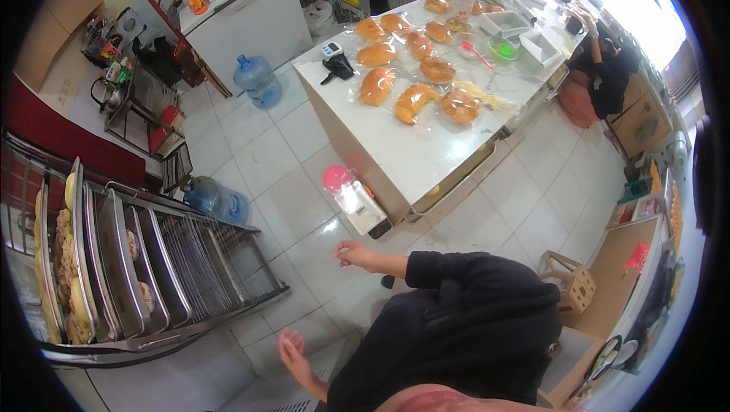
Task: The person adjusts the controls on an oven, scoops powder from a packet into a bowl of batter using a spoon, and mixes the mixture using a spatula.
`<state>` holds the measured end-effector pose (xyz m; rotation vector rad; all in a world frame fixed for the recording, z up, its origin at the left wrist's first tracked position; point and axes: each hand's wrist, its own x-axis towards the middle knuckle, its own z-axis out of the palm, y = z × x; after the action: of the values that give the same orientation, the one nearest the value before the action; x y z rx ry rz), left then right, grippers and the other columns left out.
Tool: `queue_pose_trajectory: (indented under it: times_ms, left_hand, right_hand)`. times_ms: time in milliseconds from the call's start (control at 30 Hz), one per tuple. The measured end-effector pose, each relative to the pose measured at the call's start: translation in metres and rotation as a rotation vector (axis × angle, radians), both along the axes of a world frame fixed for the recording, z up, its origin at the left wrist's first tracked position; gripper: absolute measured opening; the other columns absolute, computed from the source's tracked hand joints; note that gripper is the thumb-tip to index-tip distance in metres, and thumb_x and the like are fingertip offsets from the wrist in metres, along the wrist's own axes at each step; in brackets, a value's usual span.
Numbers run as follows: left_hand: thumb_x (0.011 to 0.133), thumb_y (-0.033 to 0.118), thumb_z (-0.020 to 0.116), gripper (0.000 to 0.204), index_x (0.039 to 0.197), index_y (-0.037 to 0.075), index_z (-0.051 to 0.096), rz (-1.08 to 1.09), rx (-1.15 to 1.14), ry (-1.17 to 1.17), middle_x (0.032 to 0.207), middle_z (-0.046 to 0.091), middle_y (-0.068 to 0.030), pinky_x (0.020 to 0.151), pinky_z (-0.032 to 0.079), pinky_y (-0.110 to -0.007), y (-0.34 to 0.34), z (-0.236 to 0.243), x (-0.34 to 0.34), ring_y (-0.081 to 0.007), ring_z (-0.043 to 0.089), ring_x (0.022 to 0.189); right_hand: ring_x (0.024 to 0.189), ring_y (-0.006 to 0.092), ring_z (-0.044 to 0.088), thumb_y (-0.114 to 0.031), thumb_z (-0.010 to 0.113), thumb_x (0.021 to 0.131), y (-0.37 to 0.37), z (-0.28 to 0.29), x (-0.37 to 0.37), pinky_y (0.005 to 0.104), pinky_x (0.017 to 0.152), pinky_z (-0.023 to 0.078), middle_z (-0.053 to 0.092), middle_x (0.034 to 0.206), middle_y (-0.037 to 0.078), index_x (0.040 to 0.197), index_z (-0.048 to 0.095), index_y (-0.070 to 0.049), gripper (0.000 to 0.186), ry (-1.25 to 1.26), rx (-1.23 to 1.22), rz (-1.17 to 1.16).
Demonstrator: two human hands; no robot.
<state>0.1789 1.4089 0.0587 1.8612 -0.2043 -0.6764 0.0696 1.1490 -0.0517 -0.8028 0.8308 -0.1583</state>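
Note:
My left hand (292, 349) hangs in the air, fingers spread, with nothing in it. My right hand (353, 254) is held out over the tiled floor, its fingers loosely bent and no object visible in it. To the left, a metal rack (220, 260) holds several trays on edge in this view; the tray (82, 275) near its left end carries pale dough pieces. A white kitchen scale (362, 210) with a pink round top stands by the table's corner, nearest to my right hand. Neither hand touches any of these.
Wrapped bread (376, 86) covers much of the white table (449, 157), beside a black timer-like device (331, 49). Blue water bottles (257, 81) stand on the floor. A white chest freezer (251, 20) is behind. Another person (604, 77) crouches at right; a wooden stool (570, 283) stands near me.

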Motion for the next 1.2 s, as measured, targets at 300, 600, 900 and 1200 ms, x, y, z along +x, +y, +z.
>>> queue_pose_trajectory:
  times_ms: [300,600,900,1200]
  left_hand:
    - [0.091,0.035,0.032,0.042,0.116,0.004,0.044,0.029,-0.175,0.032,0.101,0.05,-0.0103,0.082,0.038,-0.03,-0.039,-0.01,0.119,-0.0179,0.049,0.088]
    - [0.09,0.032,0.035,0.038,0.114,0.004,0.046,-0.322,-0.15,-0.009,0.1,0.054,-0.0106,0.082,0.039,-0.029,-0.193,0.004,0.267,-0.0172,0.052,0.089]
    - [0.088,0.023,0.043,0.03,0.108,0.002,0.05,-0.584,-0.231,-0.082,0.09,0.056,-0.0086,0.076,0.04,-0.026,-0.41,-0.001,0.389,-0.0136,0.052,0.084]
    - [0.087,0.026,0.046,0.03,0.103,0.001,0.053,-0.334,-0.184,-0.263,0.086,0.059,-0.0099,0.071,0.041,-0.025,-0.542,0.042,0.53,-0.0146,0.055,0.079]
  right_hand:
    - [0.107,0.0198,0.038,-0.01,0.06,0.074,-0.007,0.172,0.119,0.0352,0.093,0.028,0.045,0.111,0.009,0.111,0.046,-0.006,0.04,-1.051,-0.209,0.811]
    - [0.108,0.0405,0.032,-0.023,0.052,0.065,-0.069,0.267,0.232,0.0571,0.092,0.016,0.041,0.107,0.02,0.083,0.054,-0.008,0.024,-1.691,-0.433,0.893]
    - [0.094,0.0319,0.043,-0.031,0.042,0.083,-0.24,0.227,0.324,0.0593,0.087,0.02,0.046,0.082,0.008,0.065,0.049,-0.013,0.026,-1.652,-0.795,0.288]
    - [0.068,0.0145,0.04,-0.021,0.043,0.08,-0.382,0.277,0.452,0.043,0.082,0.032,0.036,0.063,-0.001,0.061,0.046,-0.016,0.02,-1.463,-1.348,-1.22]
